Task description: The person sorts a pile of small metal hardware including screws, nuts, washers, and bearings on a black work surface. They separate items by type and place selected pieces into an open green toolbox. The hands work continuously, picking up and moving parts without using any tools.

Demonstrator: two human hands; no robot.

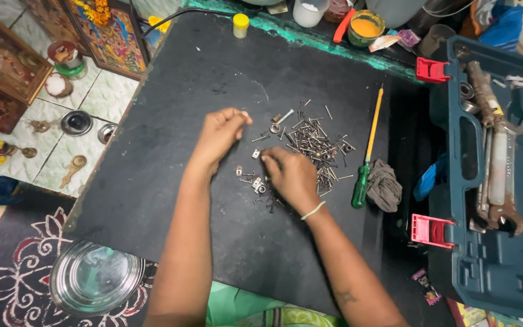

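Observation:
My left hand (220, 134) hovers over the black work surface (171, 181), fingertips pinched together near its upper right; whether a small part sits in them I cannot tell. My right hand (290, 174) rests palm down, fingers touching small metal pieces (255, 181) beside it. A pile of several screws and nails (316, 144) lies just beyond both hands, with a bolt and washer (278, 123) at its left edge.
A screwdriver with yellow shaft and green handle (365, 158) lies right of the pile, next to a grey rag (386, 185). A blue tool case (491, 181) with red latches stands open at right. Jars and cups line the far edge. A steel bowl (97, 277) sits at lower left.

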